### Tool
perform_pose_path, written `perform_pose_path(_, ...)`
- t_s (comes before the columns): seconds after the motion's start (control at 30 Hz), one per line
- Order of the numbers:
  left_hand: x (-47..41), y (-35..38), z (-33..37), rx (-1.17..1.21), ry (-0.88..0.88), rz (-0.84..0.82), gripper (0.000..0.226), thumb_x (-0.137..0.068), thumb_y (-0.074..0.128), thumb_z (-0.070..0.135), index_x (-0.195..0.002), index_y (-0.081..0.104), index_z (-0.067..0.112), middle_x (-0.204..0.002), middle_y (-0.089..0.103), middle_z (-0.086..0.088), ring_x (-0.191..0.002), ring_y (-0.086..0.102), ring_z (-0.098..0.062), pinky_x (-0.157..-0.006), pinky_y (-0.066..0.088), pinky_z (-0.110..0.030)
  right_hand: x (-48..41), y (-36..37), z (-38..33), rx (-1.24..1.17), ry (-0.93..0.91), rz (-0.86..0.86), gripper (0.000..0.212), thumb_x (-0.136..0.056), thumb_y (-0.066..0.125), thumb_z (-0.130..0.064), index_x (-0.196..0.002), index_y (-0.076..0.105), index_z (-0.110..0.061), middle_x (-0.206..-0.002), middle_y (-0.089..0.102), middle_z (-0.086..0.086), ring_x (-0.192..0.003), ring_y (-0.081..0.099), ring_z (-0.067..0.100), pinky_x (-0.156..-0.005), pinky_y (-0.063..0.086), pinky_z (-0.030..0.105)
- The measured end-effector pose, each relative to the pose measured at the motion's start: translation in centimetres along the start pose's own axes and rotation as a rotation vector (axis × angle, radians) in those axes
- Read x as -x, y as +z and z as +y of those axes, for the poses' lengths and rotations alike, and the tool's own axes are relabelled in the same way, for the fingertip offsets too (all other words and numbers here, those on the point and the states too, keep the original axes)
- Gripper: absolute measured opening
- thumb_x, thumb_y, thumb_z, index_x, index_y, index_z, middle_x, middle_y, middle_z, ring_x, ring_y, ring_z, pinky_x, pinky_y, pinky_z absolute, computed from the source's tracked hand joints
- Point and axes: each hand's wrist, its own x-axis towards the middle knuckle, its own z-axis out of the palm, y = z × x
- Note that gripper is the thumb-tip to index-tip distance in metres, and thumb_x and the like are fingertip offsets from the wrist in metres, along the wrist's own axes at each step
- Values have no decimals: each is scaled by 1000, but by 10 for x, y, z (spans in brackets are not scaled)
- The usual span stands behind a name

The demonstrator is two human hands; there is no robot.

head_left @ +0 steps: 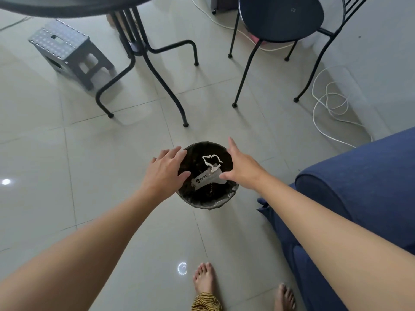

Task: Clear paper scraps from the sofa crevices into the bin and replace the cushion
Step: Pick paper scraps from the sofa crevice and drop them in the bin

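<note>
A small round black bin (207, 202) lined with a dark bag stands on the tiled floor in front of me. Inside it lie a white chips wrapper (207, 177) and a thin white paper scrap (211, 160). My left hand (167, 170) hovers over the bin's left rim, fingers spread, holding nothing. My right hand (241, 166) is over the right rim, fingers apart and empty. The blue sofa (363, 180) fills the right side; its armrest is nearest the bin. No loose cushion shows.
A black metal table (143, 52) stands beyond the bin, a black chair (280, 21) to its right, a grey step stool (67, 52) at the far left. A white cable (330, 104) coils on the floor by the wall. My bare feet (204, 279) are below.
</note>
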Motion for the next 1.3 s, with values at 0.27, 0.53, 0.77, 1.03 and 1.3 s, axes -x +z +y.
perform_pose_path(0.27,-4,-13,33,46,69,22,104,-80,44,83,-158,7,25,-167,1,-4,-152,-3,-22,-120,9,-46,30,-28,19,111,-77,192,117,-85,65,-65,-157,-23,-35,-171,-14,5,-157,-13,29,-123,1,59)
perform_pose_path(0.53,-24,-46,151,47,292,28,108,-78,34,89,-159,-2,27,-166,-10,-3,-151,-13,-20,-122,1,-47,111,-102,92,224,45,414,110,-82,39,-87,-156,-25,-37,-168,-25,6,-155,-23,26,-123,-10,57)
perform_pose_path(0.77,-36,-61,306,11,569,-20,110,-77,39,87,-159,5,22,-167,3,0,-152,-2,-15,-122,8,-42,227,-156,192,120,246,574,110,-84,44,-81,-159,-20,-33,-170,-21,3,-156,-19,23,-124,-7,55)
perform_pose_path(1.03,-27,-8,470,-102,869,-29,107,-78,42,86,-156,23,15,-162,26,-1,-151,13,-20,-119,21,-44,329,-163,328,25,488,666,113,-83,48,-81,-161,-12,-26,-172,-6,7,-158,-5,25,-127,4,52)
perform_pose_path(1.3,-27,58,579,-347,1048,-29,109,-78,36,87,-157,21,13,-162,25,-4,-152,4,-23,-122,8,-49,356,-160,432,-164,602,642,109,-86,57,-74,-163,0,-21,-165,30,4,-147,38,26,-111,41,43)
